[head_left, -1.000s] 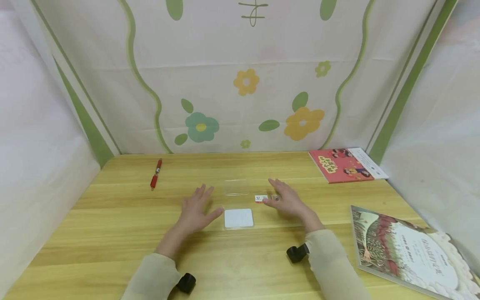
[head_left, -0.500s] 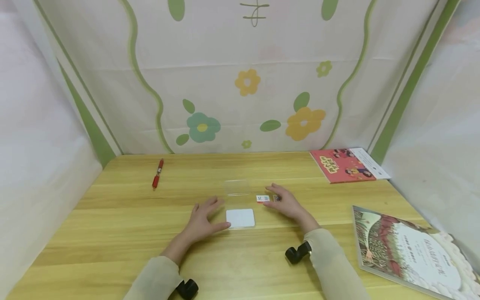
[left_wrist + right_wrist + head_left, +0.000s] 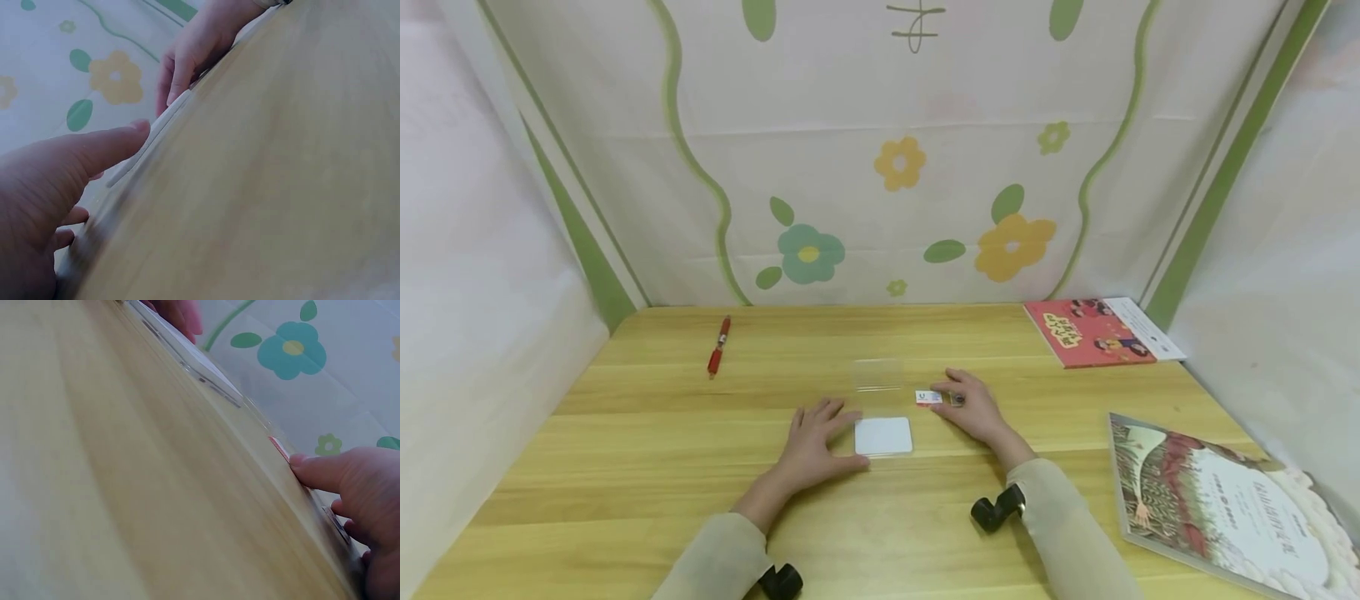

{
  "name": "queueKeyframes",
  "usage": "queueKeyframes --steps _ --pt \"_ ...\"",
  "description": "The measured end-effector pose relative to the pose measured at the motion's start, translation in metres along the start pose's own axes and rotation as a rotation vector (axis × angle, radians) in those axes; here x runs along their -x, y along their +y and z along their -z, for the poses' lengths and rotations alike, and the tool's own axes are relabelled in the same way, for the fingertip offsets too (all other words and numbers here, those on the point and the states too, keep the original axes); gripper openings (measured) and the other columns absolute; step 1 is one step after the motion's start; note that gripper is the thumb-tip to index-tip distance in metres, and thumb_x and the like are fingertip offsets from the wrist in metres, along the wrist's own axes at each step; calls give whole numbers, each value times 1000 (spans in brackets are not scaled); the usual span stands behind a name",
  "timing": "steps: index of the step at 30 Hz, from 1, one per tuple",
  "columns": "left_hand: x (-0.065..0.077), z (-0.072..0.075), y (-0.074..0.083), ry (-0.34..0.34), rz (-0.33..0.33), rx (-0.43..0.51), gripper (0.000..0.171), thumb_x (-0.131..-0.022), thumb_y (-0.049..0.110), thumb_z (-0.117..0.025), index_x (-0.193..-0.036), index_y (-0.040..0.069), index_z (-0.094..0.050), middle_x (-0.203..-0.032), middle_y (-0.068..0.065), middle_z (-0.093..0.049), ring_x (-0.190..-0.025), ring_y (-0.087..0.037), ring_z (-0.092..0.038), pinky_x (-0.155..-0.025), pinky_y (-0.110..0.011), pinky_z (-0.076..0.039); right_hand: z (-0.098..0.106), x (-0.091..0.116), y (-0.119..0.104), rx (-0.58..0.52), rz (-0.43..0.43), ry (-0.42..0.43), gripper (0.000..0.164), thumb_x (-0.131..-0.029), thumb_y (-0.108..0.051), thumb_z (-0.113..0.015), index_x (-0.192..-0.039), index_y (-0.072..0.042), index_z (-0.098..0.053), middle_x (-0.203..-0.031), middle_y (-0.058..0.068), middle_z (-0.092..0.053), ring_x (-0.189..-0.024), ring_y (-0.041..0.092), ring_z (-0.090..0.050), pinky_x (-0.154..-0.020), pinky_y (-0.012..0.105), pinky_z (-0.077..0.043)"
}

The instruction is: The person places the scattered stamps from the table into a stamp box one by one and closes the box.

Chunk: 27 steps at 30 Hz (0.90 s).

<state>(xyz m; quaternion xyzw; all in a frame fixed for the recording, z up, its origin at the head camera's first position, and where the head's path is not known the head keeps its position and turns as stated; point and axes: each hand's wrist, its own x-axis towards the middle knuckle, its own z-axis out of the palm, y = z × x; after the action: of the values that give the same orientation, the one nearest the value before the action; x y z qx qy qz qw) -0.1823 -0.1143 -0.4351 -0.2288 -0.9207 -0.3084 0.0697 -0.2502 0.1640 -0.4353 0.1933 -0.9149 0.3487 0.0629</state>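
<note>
A flat white rectangular case with a clear rim (image 3: 883, 436) lies on the wooden table. My left hand (image 3: 811, 442) is beside its left end, thumb at the near corner and forefinger at the far corner; firm contact cannot be made out. In the left wrist view the thumb (image 3: 119, 147) is straight. My right hand (image 3: 976, 410) pinches a small white-and-red card (image 3: 927, 398) at its right end between thumb and forefinger. The right wrist view shows the thumb on the card's edge (image 3: 279, 447). A small dark square piece (image 3: 957, 400) is partly hidden under the right hand.
A clear plastic cover (image 3: 877, 374) lies behind the white case. The red pen (image 3: 719, 347) is at the back left. A red book (image 3: 1090, 335) lies at the back right, with a larger picture book (image 3: 1217, 504) nearer on the right. Patterned cloth (image 3: 880, 100) encloses the table.
My left hand has moved right and nearer, up to the white case, its thumb and forefinger now at the case's corners. My right thumb and forefinger have drawn together onto the small card.
</note>
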Motion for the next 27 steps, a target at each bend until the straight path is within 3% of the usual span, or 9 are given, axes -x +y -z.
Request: queueKeyframes --steps 7,21,27 --pt "1 0 -1 7 -3 -54 65 -68 53 -63 -120 16 -52 -131 -15 -36 -122 -34 -23 -93 -58 -5 -1 0 -2 4 -14 12 28 -74 -25 -67 -99 -12 -64 -126 16 -42 -117 37 -31 -92 55 -18" --pt "0 -3 -2 20 1 -65 65 -69 54 -61 -120 14 -52 -131 -13 -37 -123 -32 -22 -94 -57 -6 -3 -3 -8 30 -57 8 15 -75 -20 -66 -88 -14 -62 -126 13 -42 -119 35 -27 -95 52 -10" --pt "-1 -3 -2 15 -2 -65 64 -70 54 -61 -120 15 -52 -131 -12 -36 -123 -32 -22 -94 -57 -6 -5 -2 -7 24 -18 44 12 -76 -18 -66 -85 -12 -63 -116 9 -51 -112 33 -36 -93 50 -14"
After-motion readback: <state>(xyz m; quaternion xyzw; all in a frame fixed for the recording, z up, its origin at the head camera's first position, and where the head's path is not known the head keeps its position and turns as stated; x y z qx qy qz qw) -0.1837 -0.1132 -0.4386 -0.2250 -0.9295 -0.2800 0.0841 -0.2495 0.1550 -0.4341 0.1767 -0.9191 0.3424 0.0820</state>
